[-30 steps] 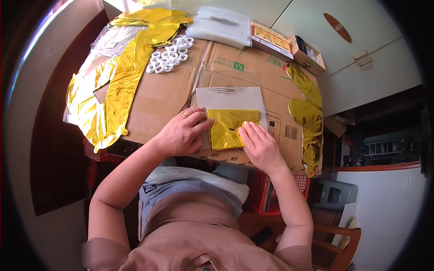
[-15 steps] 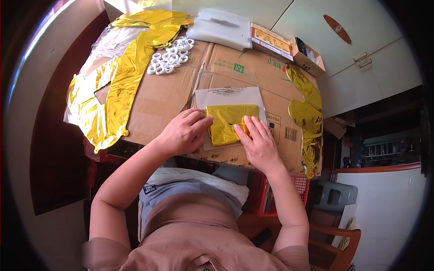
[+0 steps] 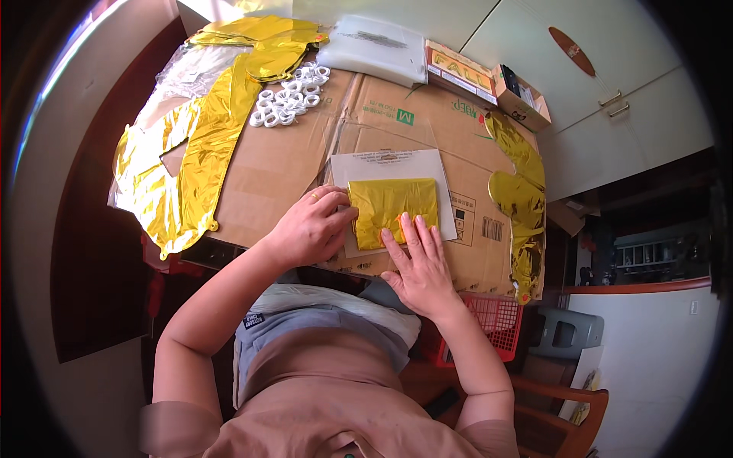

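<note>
Left hand (image 3: 314,223): fingers curled, tips at the left edge of the folded gold foil (image 3: 392,200); whether they pinch it cannot be told. Right hand (image 3: 420,271): fingers extended, slightly apart, tips on the foil's lower right part. The foil lies right of the former, ahead of the latter's palm, on a pale sheet (image 3: 385,166).

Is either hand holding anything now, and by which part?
The left hand is at the left edge of the folded gold foil; whether it pinches there cannot be told. The right hand rests spread on its lower right, not gripping.
</note>
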A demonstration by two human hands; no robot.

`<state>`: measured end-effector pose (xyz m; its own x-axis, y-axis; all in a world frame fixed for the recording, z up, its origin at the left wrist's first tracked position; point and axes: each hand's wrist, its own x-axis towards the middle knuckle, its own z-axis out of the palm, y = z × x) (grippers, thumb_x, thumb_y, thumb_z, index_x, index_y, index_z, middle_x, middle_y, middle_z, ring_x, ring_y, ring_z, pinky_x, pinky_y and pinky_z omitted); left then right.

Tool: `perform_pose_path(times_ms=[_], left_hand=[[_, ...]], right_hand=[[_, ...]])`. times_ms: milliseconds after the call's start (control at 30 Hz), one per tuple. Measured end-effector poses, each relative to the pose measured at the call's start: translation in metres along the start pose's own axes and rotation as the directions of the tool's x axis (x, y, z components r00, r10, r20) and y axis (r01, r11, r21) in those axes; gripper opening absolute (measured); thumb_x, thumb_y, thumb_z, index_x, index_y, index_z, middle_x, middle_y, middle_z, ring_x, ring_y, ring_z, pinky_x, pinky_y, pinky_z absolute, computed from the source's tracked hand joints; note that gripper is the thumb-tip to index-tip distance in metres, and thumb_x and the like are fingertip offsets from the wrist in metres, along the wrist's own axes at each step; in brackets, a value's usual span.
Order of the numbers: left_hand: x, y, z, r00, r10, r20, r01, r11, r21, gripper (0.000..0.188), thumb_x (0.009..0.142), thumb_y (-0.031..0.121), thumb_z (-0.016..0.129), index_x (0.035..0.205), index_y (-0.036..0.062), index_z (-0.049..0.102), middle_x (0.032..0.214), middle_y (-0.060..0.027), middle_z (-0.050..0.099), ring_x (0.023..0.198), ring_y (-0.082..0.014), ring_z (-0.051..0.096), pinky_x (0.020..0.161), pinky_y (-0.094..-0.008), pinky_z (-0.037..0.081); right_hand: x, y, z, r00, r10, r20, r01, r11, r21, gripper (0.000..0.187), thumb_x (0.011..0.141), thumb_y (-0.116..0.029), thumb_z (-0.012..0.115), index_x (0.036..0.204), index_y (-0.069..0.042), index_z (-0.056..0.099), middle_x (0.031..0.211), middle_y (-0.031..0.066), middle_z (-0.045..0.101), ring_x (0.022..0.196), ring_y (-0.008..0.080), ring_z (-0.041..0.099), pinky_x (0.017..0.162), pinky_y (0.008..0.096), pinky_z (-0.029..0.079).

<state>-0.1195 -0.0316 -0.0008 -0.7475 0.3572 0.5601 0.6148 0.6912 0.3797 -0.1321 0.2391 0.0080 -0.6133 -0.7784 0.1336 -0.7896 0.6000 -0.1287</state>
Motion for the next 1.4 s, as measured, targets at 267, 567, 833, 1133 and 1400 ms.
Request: perform_pose_path(times_ms=[267,567,833,1133,1400], left_hand=[[-0.018,0.048,0.009,0.984,-0.142,-0.106,0.157,0.977,0.143,0.038,0.075,0.011,0.071,0.112,0.0052,0.063,0.107,-0.01,0.065,0.105,-0.0288,0.061,0.094,-0.0456,0.047],[-0.027,0.08,0.021,0.928,-0.364,-0.079,0.371,0.923,0.107,0.056,0.08,0.025,0.075,0.129,0.0059,0.055,0.133,-0.0143,0.057,0.13,-0.0357,0.048,0.114,-0.0584,0.026],[-0.026,0.08,0.031,0.889,-0.449,-0.091,0.454,0.89,0.045,0.06,0.079,0.025,0.074,0.134,0.0101,0.053,0.141,-0.0171,0.051,0.138,-0.0388,0.039,0.118,-0.0582,0.017],[-0.023,0.081,0.03,0.878,-0.473,-0.076,0.479,0.874,0.081,0.051,0.081,0.027,0.073,0.127,0.0087,0.059,0.144,-0.0194,0.047,0.141,-0.0396,0.036,0.118,-0.0584,0.014],[-0.025,0.072,0.027,0.881,-0.47,-0.06,0.474,0.877,0.078,0.049,0.082,0.024,0.072,0.126,0.0071,0.059,0.143,-0.0176,0.049,0.141,-0.0373,0.036,0.119,-0.059,0.013]], right_hand=[[-0.001,-0.004,-0.005,0.999,0.038,-0.032,-0.038,0.999,0.026,0.067,0.092,-0.042,0.062,0.152,-0.024,0.039,0.158,0.0244,0.025,0.143,0.0467,0.026,0.116,0.0621,0.019],[0.004,0.013,0.001,0.901,0.3,-0.314,-0.273,0.953,0.129,0.051,0.093,-0.027,0.065,0.137,-0.004,0.053,0.142,0.0238,0.047,0.129,0.0391,0.049,0.111,0.0603,0.03],[0.013,0.005,0.008,0.878,0.334,-0.344,-0.239,0.927,0.29,0.05,0.088,-0.023,0.07,0.134,-0.007,0.058,0.145,0.0269,0.044,0.128,0.0436,0.047,0.112,0.0563,0.032],[0.012,0.012,0.009,0.898,0.241,-0.368,-0.152,0.955,0.254,0.037,0.09,-0.018,0.069,0.124,-0.005,0.066,0.142,0.0261,0.048,0.127,0.0444,0.048,0.11,0.0524,0.037],[0.023,0.033,-0.011,0.865,0.359,-0.352,-0.256,0.917,0.307,0.053,0.085,-0.021,0.076,0.132,-0.004,0.058,0.146,0.0236,0.044,0.128,0.0413,0.05,0.104,0.0473,0.044]])
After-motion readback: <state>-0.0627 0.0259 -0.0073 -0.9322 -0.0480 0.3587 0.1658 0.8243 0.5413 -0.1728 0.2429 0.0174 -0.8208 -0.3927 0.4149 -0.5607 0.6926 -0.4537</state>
